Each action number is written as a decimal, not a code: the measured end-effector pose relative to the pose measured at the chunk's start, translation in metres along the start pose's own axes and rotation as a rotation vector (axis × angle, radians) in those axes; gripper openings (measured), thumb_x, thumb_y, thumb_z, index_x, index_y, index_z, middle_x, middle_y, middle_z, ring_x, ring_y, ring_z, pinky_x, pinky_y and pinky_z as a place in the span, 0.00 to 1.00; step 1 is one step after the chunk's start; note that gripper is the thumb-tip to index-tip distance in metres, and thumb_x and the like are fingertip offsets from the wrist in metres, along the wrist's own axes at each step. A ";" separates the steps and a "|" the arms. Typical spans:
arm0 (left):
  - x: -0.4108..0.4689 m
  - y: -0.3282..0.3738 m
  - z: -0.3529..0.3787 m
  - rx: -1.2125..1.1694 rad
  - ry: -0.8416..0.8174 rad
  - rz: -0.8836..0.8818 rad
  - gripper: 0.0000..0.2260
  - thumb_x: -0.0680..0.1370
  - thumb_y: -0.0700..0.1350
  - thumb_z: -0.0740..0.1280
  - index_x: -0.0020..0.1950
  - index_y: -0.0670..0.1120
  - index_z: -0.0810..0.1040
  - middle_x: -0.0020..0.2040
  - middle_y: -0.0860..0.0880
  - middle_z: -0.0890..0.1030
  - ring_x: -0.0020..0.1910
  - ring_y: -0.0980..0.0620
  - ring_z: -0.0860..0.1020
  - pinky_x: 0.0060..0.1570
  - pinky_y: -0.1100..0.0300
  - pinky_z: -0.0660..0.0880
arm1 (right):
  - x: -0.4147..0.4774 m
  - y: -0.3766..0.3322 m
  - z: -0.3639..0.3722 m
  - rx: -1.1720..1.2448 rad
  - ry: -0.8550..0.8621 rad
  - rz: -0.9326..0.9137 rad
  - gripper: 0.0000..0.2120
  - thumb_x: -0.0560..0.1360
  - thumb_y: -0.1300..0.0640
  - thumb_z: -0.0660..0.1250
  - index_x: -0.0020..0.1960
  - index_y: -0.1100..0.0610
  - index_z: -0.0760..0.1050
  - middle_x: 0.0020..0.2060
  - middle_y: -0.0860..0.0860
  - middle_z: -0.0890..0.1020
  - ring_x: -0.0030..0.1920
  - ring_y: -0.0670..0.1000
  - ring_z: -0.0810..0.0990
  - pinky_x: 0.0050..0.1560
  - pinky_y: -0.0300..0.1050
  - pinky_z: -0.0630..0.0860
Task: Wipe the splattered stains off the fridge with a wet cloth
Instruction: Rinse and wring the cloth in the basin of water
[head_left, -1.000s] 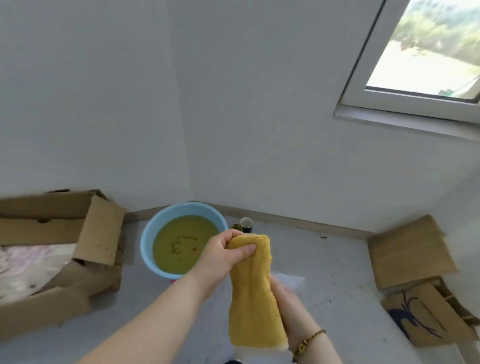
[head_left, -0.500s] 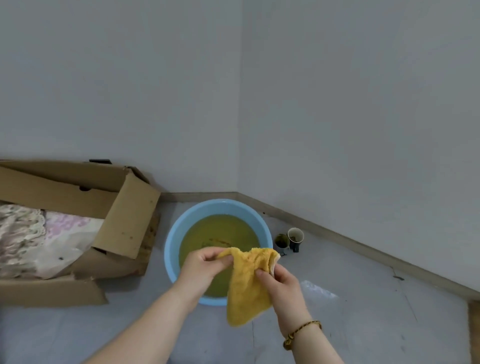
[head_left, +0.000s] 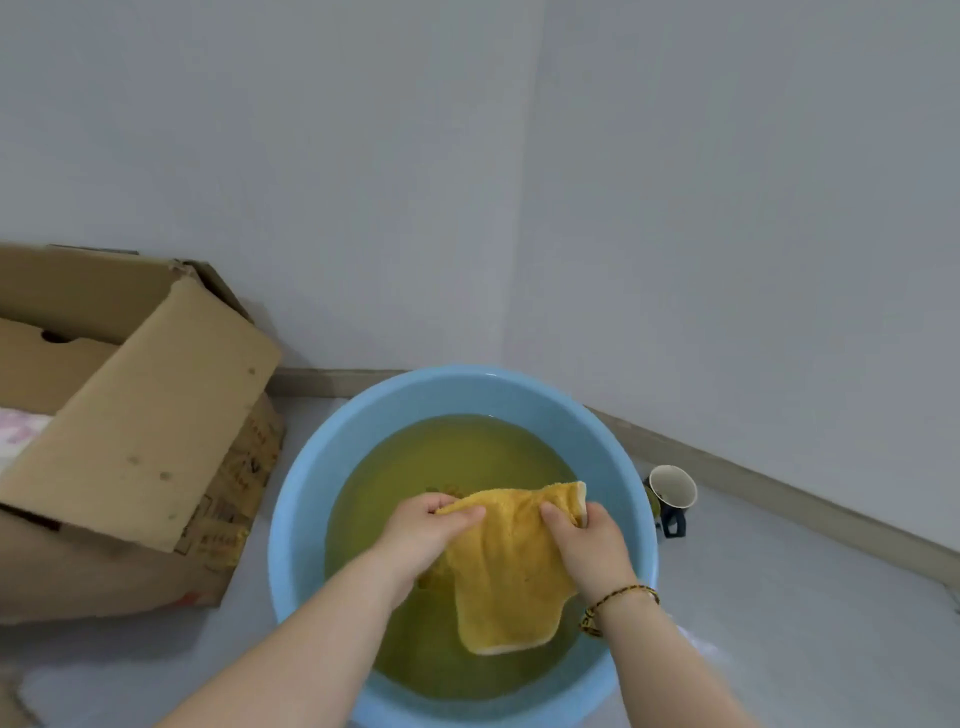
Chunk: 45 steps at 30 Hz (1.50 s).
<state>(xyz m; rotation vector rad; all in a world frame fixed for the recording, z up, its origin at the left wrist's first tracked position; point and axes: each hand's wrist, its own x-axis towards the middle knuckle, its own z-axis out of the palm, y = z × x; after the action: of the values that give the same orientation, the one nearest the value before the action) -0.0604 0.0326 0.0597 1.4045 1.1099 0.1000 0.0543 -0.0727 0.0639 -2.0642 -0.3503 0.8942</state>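
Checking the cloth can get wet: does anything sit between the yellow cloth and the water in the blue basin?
Nothing visible does. The left hand and right hand grip the yellow cloth directly over the water in the blue basin.

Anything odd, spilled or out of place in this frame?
Yes. The water in the blue basin is murky yellow-green, which is odd for wetting the yellow cloth that the left hand and right hand grip at the basin. A mug sits on the floor right of it.
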 end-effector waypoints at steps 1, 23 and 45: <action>0.017 -0.012 0.002 0.018 0.016 -0.016 0.11 0.74 0.46 0.68 0.55 0.44 0.77 0.54 0.49 0.76 0.55 0.49 0.73 0.55 0.57 0.68 | 0.016 0.010 0.009 -0.057 0.003 0.004 0.09 0.77 0.54 0.62 0.40 0.55 0.67 0.37 0.50 0.72 0.40 0.49 0.72 0.40 0.41 0.67; 0.098 -0.059 0.011 -0.143 0.028 -0.161 0.24 0.79 0.55 0.56 0.64 0.37 0.71 0.61 0.43 0.75 0.61 0.43 0.72 0.62 0.54 0.67 | 0.070 0.033 0.079 -0.075 -0.047 0.135 0.17 0.76 0.57 0.61 0.63 0.62 0.70 0.49 0.55 0.76 0.47 0.53 0.73 0.45 0.42 0.72; 0.045 -0.037 0.024 -0.385 0.152 0.135 0.19 0.80 0.54 0.52 0.35 0.48 0.73 0.40 0.45 0.78 0.44 0.47 0.77 0.53 0.52 0.74 | 0.019 0.015 0.099 0.162 0.243 -0.378 0.17 0.76 0.53 0.62 0.30 0.56 0.64 0.25 0.48 0.68 0.28 0.48 0.65 0.32 0.42 0.64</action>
<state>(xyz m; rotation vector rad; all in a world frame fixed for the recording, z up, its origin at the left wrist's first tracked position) -0.0403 0.0352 0.0000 1.1357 1.0520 0.4990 -0.0031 -0.0138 0.0043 -1.8484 -0.4974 0.4254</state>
